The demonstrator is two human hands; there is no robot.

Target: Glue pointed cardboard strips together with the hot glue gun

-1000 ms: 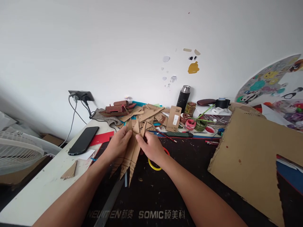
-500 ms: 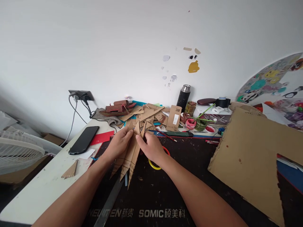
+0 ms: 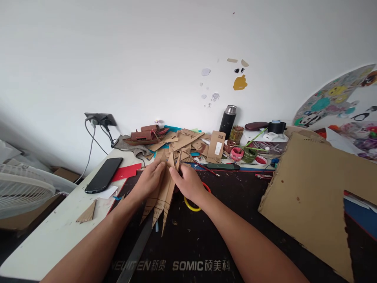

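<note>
Between my hands is a folded piece of cardboard, creased lengthwise, with pointed ends at top and bottom and printed lines near its lower points. My left hand grips its left edge, thumb on the upper face. My right hand pinches the right side, thumb near the top points; its other fingers are mostly hidden behind. Under the lower points lies a metal ruler on the black desk mat. Next to my right wrist sits a ring-shaped roll with red and yellow edges, partly covered by my forearm.
A pile of cardboard scraps and a model boat lie at the back. Paint jars, a black flask and a green cutter stand or lie right of them. A large cardboard sheet covers the right; a phone lies left.
The lower points of the folded cardboard have shifted slightly right and drawn closer together. Both hands keep their hold in nearly the same place.
</note>
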